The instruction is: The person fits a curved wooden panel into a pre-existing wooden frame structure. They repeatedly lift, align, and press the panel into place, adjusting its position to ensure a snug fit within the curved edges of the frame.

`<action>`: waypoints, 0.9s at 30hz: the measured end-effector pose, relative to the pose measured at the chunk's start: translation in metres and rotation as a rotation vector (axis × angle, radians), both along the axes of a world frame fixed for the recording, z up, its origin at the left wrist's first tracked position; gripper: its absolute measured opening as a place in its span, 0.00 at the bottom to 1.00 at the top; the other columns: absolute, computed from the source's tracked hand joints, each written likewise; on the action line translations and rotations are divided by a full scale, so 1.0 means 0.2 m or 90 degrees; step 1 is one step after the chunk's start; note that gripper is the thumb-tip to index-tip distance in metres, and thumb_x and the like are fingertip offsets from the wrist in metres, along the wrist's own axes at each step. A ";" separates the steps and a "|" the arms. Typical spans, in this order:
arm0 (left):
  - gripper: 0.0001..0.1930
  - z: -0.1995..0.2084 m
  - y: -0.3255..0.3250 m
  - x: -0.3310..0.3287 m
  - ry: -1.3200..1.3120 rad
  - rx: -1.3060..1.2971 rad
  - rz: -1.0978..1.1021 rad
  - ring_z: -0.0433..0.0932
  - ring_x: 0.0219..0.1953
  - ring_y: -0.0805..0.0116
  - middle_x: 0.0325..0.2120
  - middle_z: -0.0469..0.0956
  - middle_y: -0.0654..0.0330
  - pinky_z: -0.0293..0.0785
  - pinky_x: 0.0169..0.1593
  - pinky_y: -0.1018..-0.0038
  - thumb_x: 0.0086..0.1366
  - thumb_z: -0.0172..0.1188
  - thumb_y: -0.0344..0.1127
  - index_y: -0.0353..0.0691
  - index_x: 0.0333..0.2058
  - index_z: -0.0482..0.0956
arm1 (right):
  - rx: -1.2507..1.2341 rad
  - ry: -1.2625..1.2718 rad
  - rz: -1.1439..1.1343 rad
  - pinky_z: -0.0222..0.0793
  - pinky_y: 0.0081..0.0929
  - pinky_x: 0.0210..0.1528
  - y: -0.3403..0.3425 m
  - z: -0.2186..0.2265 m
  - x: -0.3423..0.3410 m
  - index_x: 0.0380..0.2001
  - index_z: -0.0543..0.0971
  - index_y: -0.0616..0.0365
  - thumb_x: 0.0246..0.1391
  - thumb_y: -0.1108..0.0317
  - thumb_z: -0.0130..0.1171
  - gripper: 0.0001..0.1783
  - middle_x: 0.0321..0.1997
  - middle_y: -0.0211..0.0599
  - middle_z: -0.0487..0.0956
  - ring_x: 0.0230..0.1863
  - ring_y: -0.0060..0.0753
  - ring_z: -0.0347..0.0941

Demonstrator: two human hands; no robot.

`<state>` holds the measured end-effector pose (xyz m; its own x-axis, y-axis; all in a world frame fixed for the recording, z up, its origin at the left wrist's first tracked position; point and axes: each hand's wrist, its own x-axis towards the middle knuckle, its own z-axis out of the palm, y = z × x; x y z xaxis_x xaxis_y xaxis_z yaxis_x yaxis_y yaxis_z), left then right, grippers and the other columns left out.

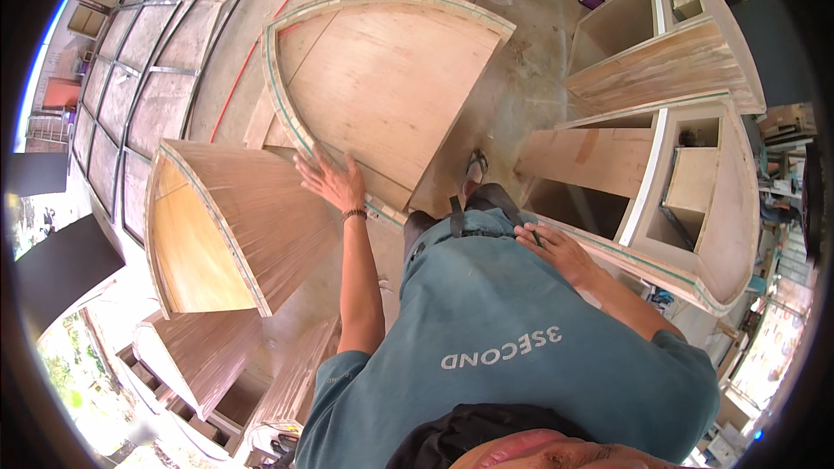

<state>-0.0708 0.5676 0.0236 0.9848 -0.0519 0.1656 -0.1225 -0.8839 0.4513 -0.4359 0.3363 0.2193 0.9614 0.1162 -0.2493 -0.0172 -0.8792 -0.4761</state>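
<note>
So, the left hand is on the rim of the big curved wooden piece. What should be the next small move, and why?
I would perhaps slide the left hand gently along the green-lined rim of the curved wooden piece, to feel for unevenness. It lies open over that rim, while the right hand is away from the piece, near the shirt.

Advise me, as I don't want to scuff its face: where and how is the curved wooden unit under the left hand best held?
Probably by the curved rim beside the left hand, coming from the left: that edge borders the broad, flat panel, which offers little for a grip.
</note>
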 end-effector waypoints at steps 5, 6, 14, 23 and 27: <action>0.44 0.01 -0.27 -0.05 -0.083 0.129 -0.058 0.38 0.76 0.46 0.74 0.42 0.45 0.33 0.74 0.44 0.61 0.61 0.57 0.44 0.70 0.57 | 0.035 -0.018 -0.043 0.55 0.43 0.74 -0.28 -0.11 -0.04 0.71 0.61 0.51 0.50 0.62 0.62 0.44 0.74 0.30 0.63 0.73 0.41 0.57; 0.43 0.01 -0.37 -0.06 -0.082 0.123 -0.084 0.38 0.76 0.47 0.74 0.43 0.45 0.33 0.74 0.45 0.62 0.61 0.57 0.43 0.70 0.57 | 0.015 -0.029 -0.043 0.56 0.41 0.73 -0.35 -0.12 -0.03 0.70 0.62 0.51 0.49 0.62 0.63 0.44 0.73 0.30 0.64 0.73 0.40 0.58; 0.39 -0.08 -1.25 -0.03 0.039 0.078 -0.242 0.39 0.76 0.49 0.74 0.42 0.46 0.34 0.75 0.47 0.69 0.50 0.59 0.44 0.71 0.56 | 0.010 -0.069 -0.195 0.65 0.38 0.67 -0.80 -0.21 -0.16 0.68 0.66 0.49 0.56 0.67 0.54 0.34 0.70 0.31 0.69 0.66 0.42 0.67; 0.40 -0.20 -1.52 0.11 0.108 0.223 -0.109 0.35 0.77 0.57 0.76 0.38 0.55 0.27 0.74 0.46 0.73 0.34 0.64 0.47 0.74 0.44 | 0.019 -0.105 -0.443 0.68 0.33 0.65 -1.06 -0.39 -0.43 0.62 0.74 0.46 0.57 0.77 0.50 0.29 0.65 0.33 0.74 0.63 0.39 0.71; 0.40 -0.21 -1.59 0.24 0.151 0.223 -0.023 0.34 0.77 0.57 0.76 0.38 0.56 0.26 0.74 0.47 0.73 0.31 0.65 0.47 0.74 0.44 | 0.091 -0.062 -0.502 0.67 0.35 0.65 -1.13 -0.44 -0.45 0.66 0.70 0.46 0.56 0.79 0.49 0.33 0.67 0.35 0.72 0.64 0.42 0.70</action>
